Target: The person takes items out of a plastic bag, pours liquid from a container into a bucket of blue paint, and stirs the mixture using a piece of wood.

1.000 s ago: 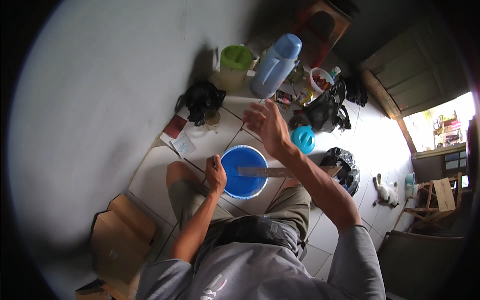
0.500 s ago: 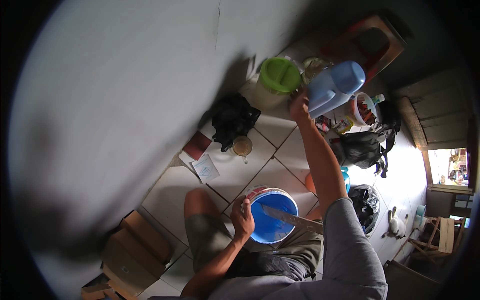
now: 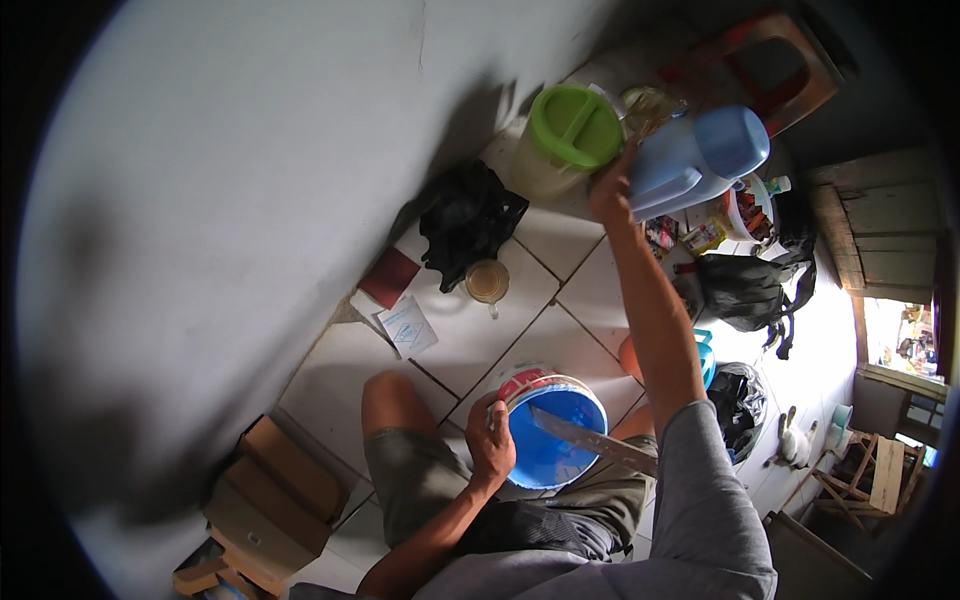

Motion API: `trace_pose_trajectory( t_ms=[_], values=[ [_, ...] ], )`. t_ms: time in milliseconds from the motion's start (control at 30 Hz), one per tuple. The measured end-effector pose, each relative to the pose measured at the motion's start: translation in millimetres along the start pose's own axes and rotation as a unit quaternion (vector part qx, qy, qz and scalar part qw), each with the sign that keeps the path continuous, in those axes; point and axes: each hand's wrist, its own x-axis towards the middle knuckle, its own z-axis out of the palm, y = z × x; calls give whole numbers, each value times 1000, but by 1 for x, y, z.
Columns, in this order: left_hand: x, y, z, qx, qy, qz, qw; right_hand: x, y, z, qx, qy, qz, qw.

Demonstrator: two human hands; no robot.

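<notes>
A white bucket [image 3: 530, 378] with a blue inside stands between my knees. My left hand [image 3: 490, 446] is closed on its left rim, thumb near the top edge. Reaching into the bucket is a long flat strip, like a worn blade or slat [image 3: 590, 440]; its other end is hidden by my right sleeve. Far ahead, my right hand [image 3: 612, 190] is closed against the lower left side of a tilted light-blue thermos jug [image 3: 690, 160]. Some of its fingers are hidden behind the jug. Close to that hand stands a clear container with a green lid [image 3: 575, 125].
A glass mug of brown drink [image 3: 488, 282], black plastic bag [image 3: 470, 225], dark red booklet [image 3: 390, 278] and white packet [image 3: 408, 328] lie near the wall. Cardboard boxes [image 3: 270, 520] are at lower left. Rightward are a black backpack [image 3: 740, 290], a cat [image 3: 795, 440] and a red stool [image 3: 800, 70].
The view has shifted slightly, so most things sit a little differently. My right hand and the thermos jug appear slightly farther up and right. My left hand keeps its hold on the bucket.
</notes>
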Motion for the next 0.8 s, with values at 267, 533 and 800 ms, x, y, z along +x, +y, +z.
trace_pose_trajectory(
  t_ms=[267,533,800],
  values=[
    [-1,9,-1,-10,7,-22,1000,19,-71,0,427,-77,223,873],
    [-1,3,3,-16,-1,-11,1000,-29,-78,-3,307,9,151,940],
    [-1,2,2,-9,-10,-9,1000,-76,-85,-16,22,-17,108,994]
  ],
)
